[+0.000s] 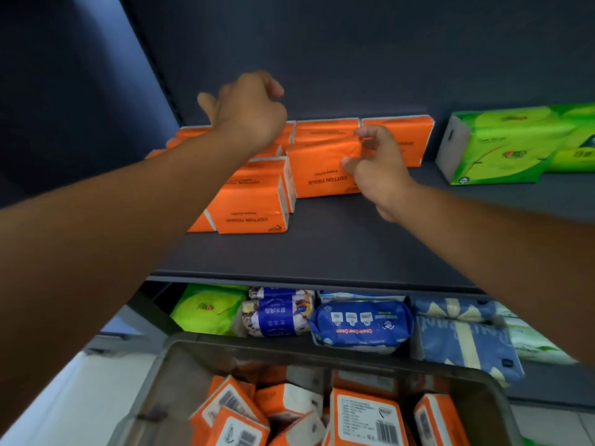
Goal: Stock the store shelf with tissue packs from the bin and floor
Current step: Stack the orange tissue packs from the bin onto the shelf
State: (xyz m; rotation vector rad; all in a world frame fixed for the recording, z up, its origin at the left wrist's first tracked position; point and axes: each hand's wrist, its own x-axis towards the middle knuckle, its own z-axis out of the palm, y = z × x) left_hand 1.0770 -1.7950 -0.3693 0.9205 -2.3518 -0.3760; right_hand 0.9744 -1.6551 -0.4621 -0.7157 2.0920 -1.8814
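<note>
Several orange cotton tissue packs lie in rows on the dark shelf. My right hand pinches the right end of one orange pack that lies on the shelf in the second row. My left hand hovers above the back-left packs with fingers curled; nothing shows in it. At the bottom, a grey bin holds several more orange packs, lying jumbled.
A green tissue bundle sits at the right of the same shelf. The lower shelf carries green, blue and patterned packs. The shelf's back wall is dark. White floor shows at bottom left.
</note>
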